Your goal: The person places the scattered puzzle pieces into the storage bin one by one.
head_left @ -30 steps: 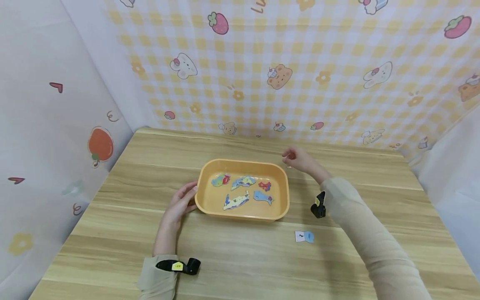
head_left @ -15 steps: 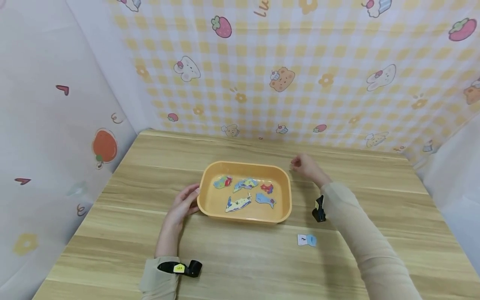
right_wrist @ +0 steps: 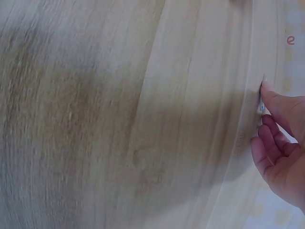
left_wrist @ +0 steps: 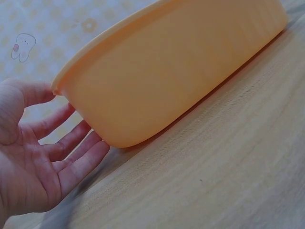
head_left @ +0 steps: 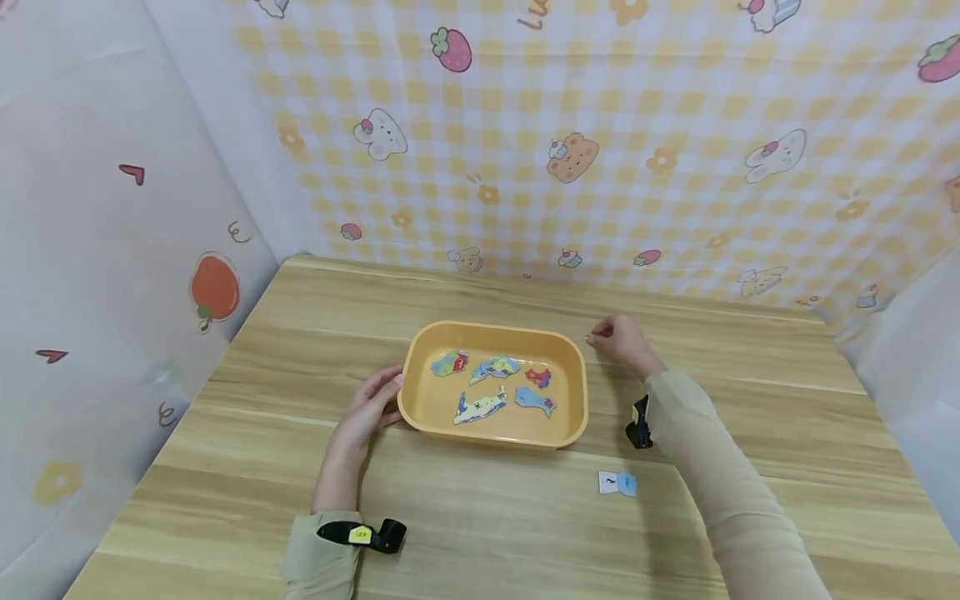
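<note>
A yellow-orange plastic tray (head_left: pixel 492 436) stands on the wooden table, with several flat, irregular, coloured puzzle pieces lying in it; one is pale with blue edges (head_left: pixel 480 406), another light blue (head_left: pixel 533 401). My left hand (head_left: pixel 369 406) touches the tray's left end. In the left wrist view its fingertips rest on the outer wall and its thumb lies near the rim. Just beyond the tray's right end, my right hand (head_left: pixel 621 343) pinches a small thin piece (right_wrist: pixel 261 102) between thumb and fingers. That piece appears edge-on, so its picture is hidden.
A small white and blue piece (head_left: pixel 617 482) lies on the table (head_left: pixel 480 525) in front of the tray, to the right. A yellow-checked cloth (head_left: pixel 510 158) hangs along the back edge. Another pale printed cloth (head_left: pixel 112 267) closes off the left side.
My right hand has shifted slightly right and nearer, staying beside the tray's right end. My left hand remains at the tray's left end. The whole head view has drifted a little.
</note>
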The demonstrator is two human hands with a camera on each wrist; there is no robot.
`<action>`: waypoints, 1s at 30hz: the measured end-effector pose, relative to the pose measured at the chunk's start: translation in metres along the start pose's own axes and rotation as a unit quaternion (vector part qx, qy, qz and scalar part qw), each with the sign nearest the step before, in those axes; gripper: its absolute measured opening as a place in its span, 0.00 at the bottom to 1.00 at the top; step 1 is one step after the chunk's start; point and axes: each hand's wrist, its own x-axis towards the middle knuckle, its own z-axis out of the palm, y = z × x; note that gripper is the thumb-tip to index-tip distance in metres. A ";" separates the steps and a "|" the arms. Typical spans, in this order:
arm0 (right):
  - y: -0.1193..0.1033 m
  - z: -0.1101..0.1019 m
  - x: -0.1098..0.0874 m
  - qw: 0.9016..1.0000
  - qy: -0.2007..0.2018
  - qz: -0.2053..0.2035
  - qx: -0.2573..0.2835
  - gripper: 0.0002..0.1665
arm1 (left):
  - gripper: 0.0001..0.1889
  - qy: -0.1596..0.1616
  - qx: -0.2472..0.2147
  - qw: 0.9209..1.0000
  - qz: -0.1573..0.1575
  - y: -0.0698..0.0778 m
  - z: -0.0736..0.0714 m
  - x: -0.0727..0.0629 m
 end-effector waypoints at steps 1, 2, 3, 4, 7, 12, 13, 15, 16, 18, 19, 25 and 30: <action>0.000 -0.001 0.000 1.000 0.001 0.002 -0.001 0.12 | 0.26 0.000 0.000 1.000 0.000 0.000 0.000 0.000; 0.000 -0.001 -0.001 1.000 0.002 0.006 -0.003 0.12 | 0.26 0.000 0.000 1.000 0.001 0.001 0.001 0.000; 0.000 -0.002 -0.001 1.000 0.002 0.007 -0.003 0.12 | 0.26 0.000 0.001 1.000 0.002 0.001 0.001 0.000; 0.000 -0.002 -0.002 1.000 0.002 0.009 -0.004 0.11 | 0.26 0.000 0.000 1.000 0.002 0.001 0.001 0.000; 0.000 -0.002 -0.002 1.000 0.007 0.004 -0.008 0.10 | 0.27 0.000 0.003 1.000 0.004 0.000 0.000 0.000; 0.000 -0.001 -0.003 1.000 0.018 -0.024 0.001 0.06 | 0.27 0.001 0.004 1.000 0.003 0.000 0.000 -0.001; 0.000 -0.001 -0.004 0.999 0.019 -0.025 0.006 0.06 | 0.28 0.000 0.005 1.000 0.003 0.000 0.000 -0.001; 0.000 -0.001 -0.004 0.999 0.018 -0.029 0.015 0.06 | 0.27 0.002 0.002 1.000 0.002 0.000 0.000 -0.001; 0.000 -0.002 -0.004 0.999 0.016 -0.030 0.021 0.06 | 0.27 0.002 0.002 1.000 0.001 0.000 0.000 0.000; 0.001 -0.003 -0.005 0.999 0.010 -0.027 0.032 0.07 | 0.26 0.003 0.001 1.000 0.001 0.000 0.001 0.000; 0.001 -0.004 -0.005 0.999 0.007 -0.026 0.036 0.08 | 0.26 0.003 0.002 1.000 0.001 0.000 0.001 0.000; 0.001 -0.012 -0.011 0.999 -0.009 -0.027 0.037 0.11 | 0.27 0.000 0.001 1.000 0.000 0.001 0.001 0.000; -0.005 -0.020 -0.017 0.998 -0.023 -0.037 0.055 0.13 | 0.27 -0.001 0.001 1.000 0.000 0.001 0.001 0.000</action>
